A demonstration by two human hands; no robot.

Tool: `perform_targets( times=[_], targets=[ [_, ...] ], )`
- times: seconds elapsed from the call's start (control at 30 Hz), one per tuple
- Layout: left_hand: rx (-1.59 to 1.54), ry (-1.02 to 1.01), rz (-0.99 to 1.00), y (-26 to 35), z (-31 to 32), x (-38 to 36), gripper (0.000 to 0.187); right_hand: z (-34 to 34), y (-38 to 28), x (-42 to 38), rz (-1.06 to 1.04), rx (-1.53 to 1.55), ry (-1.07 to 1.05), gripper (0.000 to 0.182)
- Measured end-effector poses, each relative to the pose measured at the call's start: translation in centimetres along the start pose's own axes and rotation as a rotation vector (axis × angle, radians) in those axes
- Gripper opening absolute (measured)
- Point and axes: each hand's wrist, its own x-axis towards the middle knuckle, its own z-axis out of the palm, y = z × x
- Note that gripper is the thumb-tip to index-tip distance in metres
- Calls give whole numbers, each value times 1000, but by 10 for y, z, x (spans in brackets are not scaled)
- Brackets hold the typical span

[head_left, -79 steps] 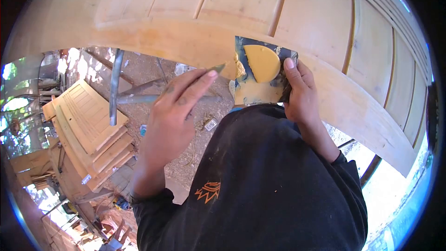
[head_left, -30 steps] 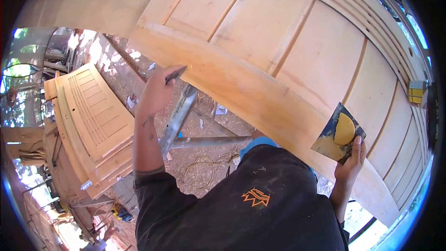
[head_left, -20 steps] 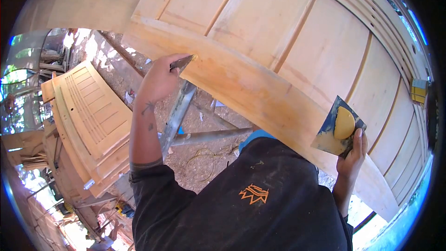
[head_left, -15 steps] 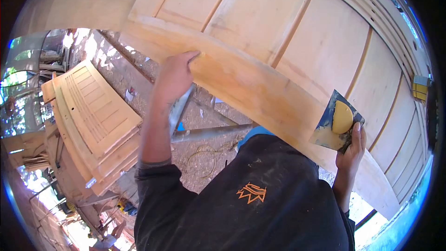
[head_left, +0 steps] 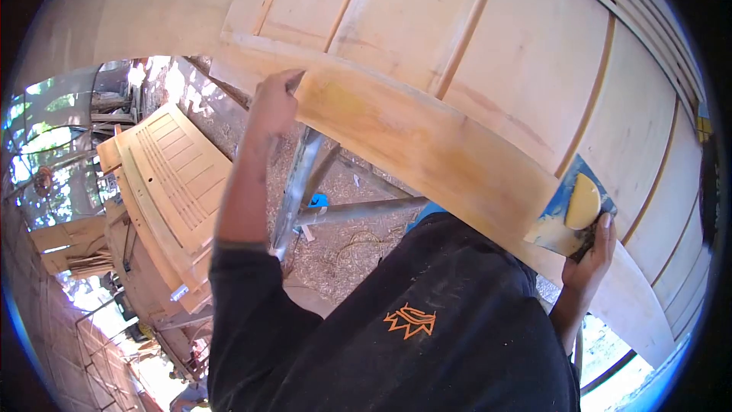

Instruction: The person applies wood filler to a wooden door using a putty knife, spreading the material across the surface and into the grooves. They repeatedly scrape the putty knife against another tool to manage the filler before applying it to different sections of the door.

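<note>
My left hand (head_left: 278, 99) is at the left part of the door's smooth edge rail (head_left: 427, 141), its fingers curled together near the wood. Whether anything small is between them is hidden. A yellowish smear (head_left: 343, 99) lies on the rail just right of that hand. Gripped at its lower corner by my right hand (head_left: 591, 255) is a thin, dark blue, stained plate (head_left: 559, 210). It carries a rounded yellow lump of putty (head_left: 583, 202) and is held over the right part of the rail.
The large panelled wooden door (head_left: 526, 53) spans the top and right. Further door panels (head_left: 171, 175) are stacked at the left. Beneath the work is a metal support frame (head_left: 358, 210), with a small blue object (head_left: 318, 200) beside it on the shavings-covered ground.
The view has shifted slightly. My left hand has moved left along the rail, and its extended index finger is now curled in. My right hand still holds the plate with the yellow lump.
</note>
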Motion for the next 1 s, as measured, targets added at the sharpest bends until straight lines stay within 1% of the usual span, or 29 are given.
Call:
perform_targets(
  times=[0.07, 0.1, 0.17, 0.2, 0.27, 0.37, 0.43, 0.5, 0.53, 0.57, 0.6, 0.63, 0.67, 0.73, 0.8, 0.9, 0.93, 0.97, 1.0],
  targets=[
    [-49, -43, -43, -9, 7, 13, 42, -26, -5, -2, -52, -15, 66, 37],
    [-72, -71, -63, -4, 14, 15, 44, -41, -11, -6, -109, -146, 110, 36],
    [-191, -103, -136, 28, 26, 1, 43, -100, -9, -6, -550, -808, 108, 35],
    [-240, -106, -171, 44, 29, -5, 42, -120, -7, -3, -593, -835, 140, 35],
    [-139, -70, -148, 57, 46, -12, 41, -160, -9, -2, -530, -725, 186, 35],
    [-45, -12, -172, 96, 71, -38, 41, -199, -27, -2, -501, -708, 217, 36],
    [23, 33, -186, 132, 93, -60, 41, -221, -46, 3, -137, -93, 292, 35],
    [115, 75, -173, 168, 118, -86, 41, -246, -64, 1, -37, 105, 221, 33],
    [115, 111, -96, 182, 132, -98, 41, -260, -72, 1, 8, 203, 182, 33],
    [116, 148, -27, 192, 148, -112, 41, -278, -68, 0, -152, -136, 91, 33],
    [117, 186, 36, 205, 161, -129, 41, -297, -64, 0, -340, -458, 56, 32],
    [144, 147, -4, 233, 169, -147, 41, -299, -69, 1, -304, -402, 36, 32],
    [171, 107, -48, 263, 177, -166, 42, -301, -72, 2, -335, -442, 7, 31],
    [198, 58, -46, 315, 193, -201, 43, -305, -77, 5, -402, -520, -49, 31],
    [118, 38, -8, 350, 209, -232, 44, -292, -84, 6, -118, -120, 1, 33],
    [-18, -161, 121, 354, 187, -251, 42, -291, -89, 10, -132, -132, 12, 35],
    [52, -121, 33, 329, 178, -239, 42, -285, -96, 8, -56, -5, 7, 35],
    [63, -52, 1, 310, 157, -220, 42, -279, -103, 6, 19, 123, 11, 35],
    [70, 16, -33, 291, 136, -201, 41, -282, -102, 5, 18, 132, 25, 35]
  ],
)
